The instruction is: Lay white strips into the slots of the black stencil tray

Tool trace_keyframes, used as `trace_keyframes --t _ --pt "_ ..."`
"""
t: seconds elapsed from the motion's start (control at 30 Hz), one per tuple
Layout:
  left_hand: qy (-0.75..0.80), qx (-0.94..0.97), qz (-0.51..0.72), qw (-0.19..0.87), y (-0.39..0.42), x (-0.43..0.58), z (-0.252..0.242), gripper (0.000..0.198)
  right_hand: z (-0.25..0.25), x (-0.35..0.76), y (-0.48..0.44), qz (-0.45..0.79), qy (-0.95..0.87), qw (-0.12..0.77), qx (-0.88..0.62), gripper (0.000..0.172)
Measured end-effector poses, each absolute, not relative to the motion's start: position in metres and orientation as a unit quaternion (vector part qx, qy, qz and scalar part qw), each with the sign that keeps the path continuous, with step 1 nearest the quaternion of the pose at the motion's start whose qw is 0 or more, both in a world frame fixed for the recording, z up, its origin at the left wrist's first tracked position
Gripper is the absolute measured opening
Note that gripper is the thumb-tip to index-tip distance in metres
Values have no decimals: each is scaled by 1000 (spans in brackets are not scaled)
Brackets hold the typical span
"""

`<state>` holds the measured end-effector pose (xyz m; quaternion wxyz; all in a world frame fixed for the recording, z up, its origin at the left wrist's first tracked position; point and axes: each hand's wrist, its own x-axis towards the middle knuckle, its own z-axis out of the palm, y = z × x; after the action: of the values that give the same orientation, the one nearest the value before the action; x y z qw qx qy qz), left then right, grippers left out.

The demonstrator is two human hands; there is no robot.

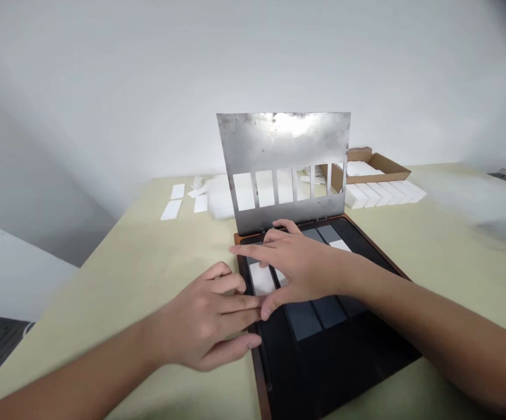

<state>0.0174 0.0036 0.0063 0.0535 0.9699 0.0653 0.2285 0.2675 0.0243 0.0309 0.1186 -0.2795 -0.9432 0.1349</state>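
Note:
A black board (340, 350) with brown edges lies on the table, with rectangular grey recesses in it. A white card (262, 279) rests in its leftmost column, and another white card (340, 245) shows at the right, partly behind my right wrist. My left hand (209, 318) reaches over the board's left edge, two fingers stretched out to the first card's lower end and the thumb apart. Above the cards, my right hand (294, 262) spreads its fingers; its thumb meets the left fingertips. Behind them stands a metal plate (288, 137), hinged to the board, with a row of rectangular cut-outs.
Several loose white cards (171, 209) lie on the yellow-green table (117, 280) at the back left. A cardboard box (393, 166) holding white cards is at the back right, with a row of white card stacks (384, 193) in front. A pale wall (147, 87) rises behind.

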Motion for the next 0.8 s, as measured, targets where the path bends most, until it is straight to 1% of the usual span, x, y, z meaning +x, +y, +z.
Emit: trace_keyframes --t 0.1,0.17,0.37,0.47,0.53,0.67,0.73,0.8 --pt "67 972 221 28 5 17 7 23 28 267 26 120 -947 109 -278 100" --pt "74 972 223 26 6 17 6 23 27 266 27 117 -947 104 -280 97" --pt "86 965 246 32 7 18 6 26 28 265 30 107 -950 90 -279 75" --pt "119 960 252 7 10 17 3 21 27 266 32 105 -951 90 -278 73" --pt "143 957 251 -16 13 15 -1 22 27 266 31 100 -952 88 -275 71" --pt "162 958 232 -37 17 12 -6 25 30 265 25 98 -948 94 -287 54" --pt "164 958 235 -31 17 12 -6 25 33 263 21 102 -947 96 -291 55" --pt "159 958 239 -14 18 11 -5 30 35 261 17 104 -947 91 -290 65"
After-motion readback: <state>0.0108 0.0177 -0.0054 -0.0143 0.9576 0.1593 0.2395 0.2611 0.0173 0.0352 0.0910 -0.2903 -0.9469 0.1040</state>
